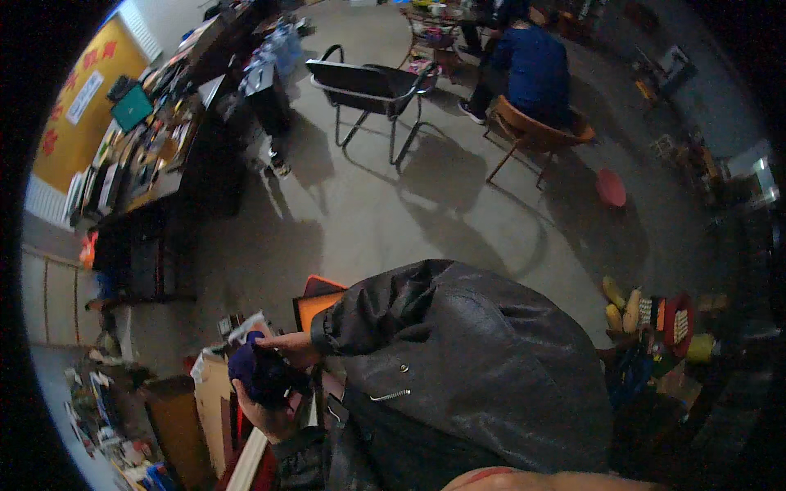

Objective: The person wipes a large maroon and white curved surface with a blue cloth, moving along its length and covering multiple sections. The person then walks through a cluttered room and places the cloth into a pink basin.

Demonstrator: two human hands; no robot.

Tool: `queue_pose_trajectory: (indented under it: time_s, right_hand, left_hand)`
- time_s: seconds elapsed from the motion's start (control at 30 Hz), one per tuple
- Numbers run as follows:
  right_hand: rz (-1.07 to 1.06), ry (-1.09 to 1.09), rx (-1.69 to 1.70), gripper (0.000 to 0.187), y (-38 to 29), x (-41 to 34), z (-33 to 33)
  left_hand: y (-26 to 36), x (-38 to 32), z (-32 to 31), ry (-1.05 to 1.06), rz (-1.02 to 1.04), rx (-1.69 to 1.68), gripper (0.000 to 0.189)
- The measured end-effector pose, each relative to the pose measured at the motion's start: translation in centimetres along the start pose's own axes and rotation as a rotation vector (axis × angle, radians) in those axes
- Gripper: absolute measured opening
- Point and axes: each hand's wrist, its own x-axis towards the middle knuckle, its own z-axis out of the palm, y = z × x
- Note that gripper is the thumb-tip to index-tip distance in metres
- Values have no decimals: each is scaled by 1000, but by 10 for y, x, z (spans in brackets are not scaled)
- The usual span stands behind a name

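Observation:
Both my hands meet at the lower left, around a bunched dark purple cloth item (256,371), perhaps a cap; the dim light hides its details. My right hand (293,348) grips its upper edge, the thumb lying on top. From below, my left hand (265,410) supports it with the fingers along its near side. Dark jacket sleeves (362,319) cover both arms. Under and beside the hands are a pale wooden panel (212,405) and a light strip of wood (249,457). Close by my right cuff stands an orange panel with a dark edge (316,310).
A black metal-framed armchair (374,89) stands on the floor ahead. Beyond it, a person in blue (537,67) sits on a brown chair (513,126). A cluttered desk (166,178) runs along the left. Yellow gourds (623,307) lie at right, a pink round object (610,188) farther off.

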Motion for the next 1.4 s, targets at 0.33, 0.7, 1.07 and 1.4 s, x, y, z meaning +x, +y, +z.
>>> queue_pose_trajectory:
  time_s: [0.33, 0.7, 1.07, 1.4]
  right_hand:
    - [-225, 148, 154, 58, -69, -63, -116]
    - [-18, 30, 297, 75, -76, -67, -119]
    - [343, -31, -295, 34, -27, -50, -84]
    - [448, 385, -211, 40, 18, -31, -116]
  left_hand:
    - [-74, 133, 40, 328, 285, 1065, 59]
    - [-107, 123, 47, -7, 454, 1579, 86]
    - [-158, 94, -104, 453, 230, 803, 41]
    - [-55, -144, -202, 1263, 182, 1575, 41]
